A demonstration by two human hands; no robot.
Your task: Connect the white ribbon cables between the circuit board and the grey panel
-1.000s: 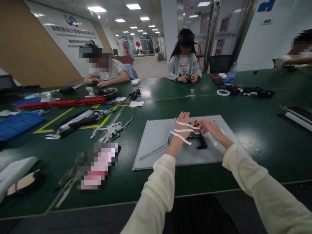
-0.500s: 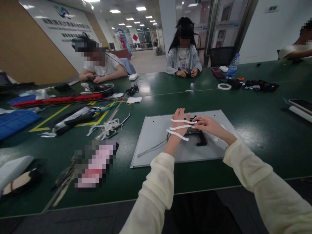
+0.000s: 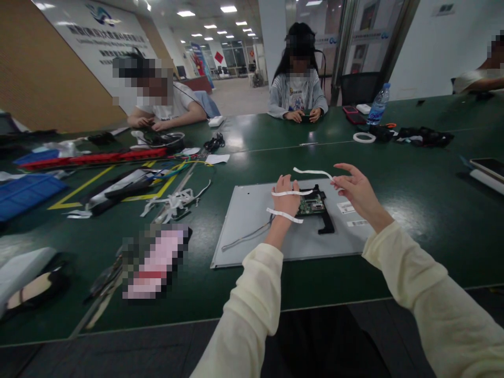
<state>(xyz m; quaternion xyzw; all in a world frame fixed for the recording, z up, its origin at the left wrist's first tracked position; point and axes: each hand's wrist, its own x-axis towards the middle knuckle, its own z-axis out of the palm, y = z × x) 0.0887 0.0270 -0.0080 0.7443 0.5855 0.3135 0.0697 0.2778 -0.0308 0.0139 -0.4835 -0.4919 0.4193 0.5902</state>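
A grey metal panel (image 3: 255,231) lies flat on the green table, with a small circuit board (image 3: 311,203) and a black bracket (image 3: 326,223) on it. My left hand (image 3: 285,197) rests on the panel beside the board, fingers down, with two white tape strips (image 3: 284,214) stuck across its back. My right hand (image 3: 353,190) is raised above the panel's right part and pinches one end of a third white tape strip (image 3: 313,171), which hangs free in the air between the hands. A grey cable (image 3: 246,239) runs over the panel from the board.
Loose white strips (image 3: 175,202), black and coloured cables and red bars (image 3: 94,159) lie to the left. A tape roll (image 3: 363,137), a water bottle (image 3: 377,105) and phones lie at the back right. Three other people sit across the table.
My right hand has pulled one tape strip off the back of my left hand and lifted it up and to the right. My left hand has stayed by the circuit board.
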